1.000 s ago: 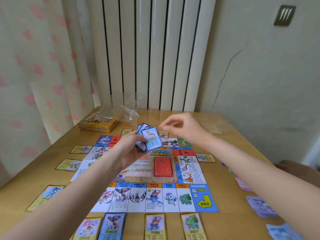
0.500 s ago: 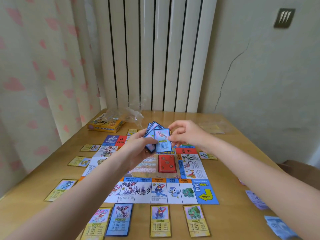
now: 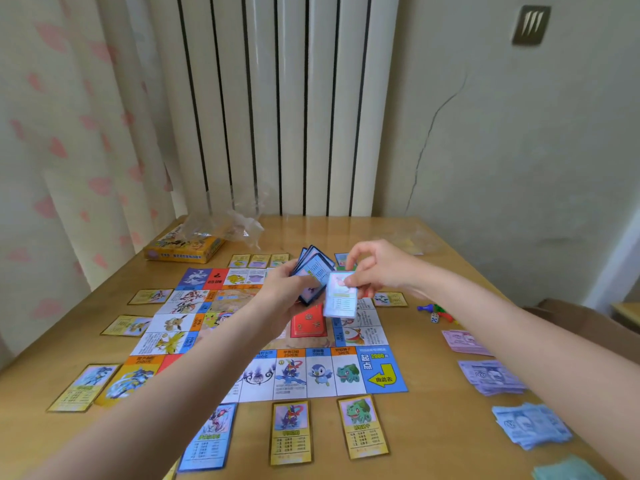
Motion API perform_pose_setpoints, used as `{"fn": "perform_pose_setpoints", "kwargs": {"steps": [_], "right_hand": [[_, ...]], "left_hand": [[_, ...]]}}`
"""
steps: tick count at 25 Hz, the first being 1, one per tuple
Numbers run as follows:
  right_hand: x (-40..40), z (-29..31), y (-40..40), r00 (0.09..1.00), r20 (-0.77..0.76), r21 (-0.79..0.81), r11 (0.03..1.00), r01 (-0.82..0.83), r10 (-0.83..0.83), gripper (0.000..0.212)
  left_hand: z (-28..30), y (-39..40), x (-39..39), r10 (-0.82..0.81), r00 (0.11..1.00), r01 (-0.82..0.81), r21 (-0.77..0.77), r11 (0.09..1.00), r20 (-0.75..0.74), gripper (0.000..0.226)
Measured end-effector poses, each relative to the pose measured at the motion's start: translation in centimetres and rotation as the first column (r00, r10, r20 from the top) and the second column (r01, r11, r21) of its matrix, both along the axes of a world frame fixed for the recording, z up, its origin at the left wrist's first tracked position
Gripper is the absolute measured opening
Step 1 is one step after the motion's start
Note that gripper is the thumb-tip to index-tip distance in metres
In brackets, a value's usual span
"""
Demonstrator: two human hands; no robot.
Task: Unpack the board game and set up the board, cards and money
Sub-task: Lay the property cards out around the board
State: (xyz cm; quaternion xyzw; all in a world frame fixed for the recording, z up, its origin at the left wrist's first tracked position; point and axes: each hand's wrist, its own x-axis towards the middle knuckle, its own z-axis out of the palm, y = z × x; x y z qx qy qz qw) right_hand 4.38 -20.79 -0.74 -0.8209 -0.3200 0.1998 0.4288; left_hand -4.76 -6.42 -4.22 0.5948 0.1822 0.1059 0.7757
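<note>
Both arms reach over the board (image 3: pixel 381 379); the left hand (image 3: pixel 282 292) grips a fanned deck (image 3: pixel 313 268), the right hand (image 3: pixel 384 268) pinches one card (image 3: pixel 341 301).

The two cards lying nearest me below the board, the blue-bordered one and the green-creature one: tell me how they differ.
The blue-bordered card has a blue frame and a dark, spiky creature; the green-creature card has a yellow frame. The blue-bordered card is partly covered by the left forearm at its upper left; the green-creature card lies in full view. The blue-bordered card leans to the right, the green-creature card slightly to the left. Both lie flat, face up, on the table just below the board.
</note>
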Motion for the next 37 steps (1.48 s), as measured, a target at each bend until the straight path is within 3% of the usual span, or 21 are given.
{"fn": "perform_pose_setpoints", "kwargs": {"steps": [4,9,13,17,20,27,33,35,36,37], "right_hand": [[3.7,-2.2,-3.4,0.950,-0.038,0.001,0.951,0.309,-0.309,0.025],[5.4,-4.3,-5.7,0.926,-0.044,-0.082,0.925,0.370,-0.374,0.019],[5.5,-3.2,-5.7,0.970,0.043,-0.141,0.959,0.244,-0.240,0.014],[5.4,-2.3,-4.6,0.979,0.194,-0.404,0.915,0.017,0.067,0.023],[5.6,-3.6,-3.6,0.973,0.209,-0.455,0.891,0.010,0.096,0.025],[5.8,-5.8,-2.6,0.947,0.313,-0.411,0.909,0.066,0.073,0.019],[5.3,-6.8,-2.3,0.916,0.389,-0.460,0.882,0.099,0.100,0.019],[4.7,-6.1,-2.1,0.930,0.366,-0.343,0.933,0.110,0.025,0.008],[4.0,-5.4,-1.8,0.961,0.275,-0.213,0.973,0.088,-0.026,0.003],[3.2,-4.6,-1.4,0.990,0.136,-0.101,0.994,0.048,-0.034,0.014]], "left_hand": [[-0.5,-0.3,0.5,-0.005,0.999,0.001,-0.132,0.991,-0.033,0.021],[-0.6,-1.2,1.1,0.024,0.994,-0.041,-0.160,0.986,-0.106,0.007],[-0.8,-1.8,1.6,-0.036,0.992,0.019,-0.147,0.989,-0.118,0.007],[-1.0,-1.5,1.6,-0.044,0.992,0.025,-0.154,0.988,-0.119,0.009],[-1.3,-1.0,1.4,-0.034,0.992,0.015,-0.155,0.988,-0.120,0.009],[-1.7,-0.9,0.8,-0.043,0.994,0.023,-0.188,0.982,-0.103,0.013],[-2.5,-0.5,0.9,-0.069,0.994,0.055,-0.173,0.983,-0.078,0.035],[-2.5,-0.5,0.9,-0.078,0.995,0.066,-0.152,0.986,-0.070,0.036],[-2.5,-0.5,1.0,-0.076,0.995,0.067,-0.143,0.987,-0.059,0.035],[-2.5,-0.5,1.0,-0.069,0.997,0.062,-0.136,0.989,-0.046,0.034]]}}
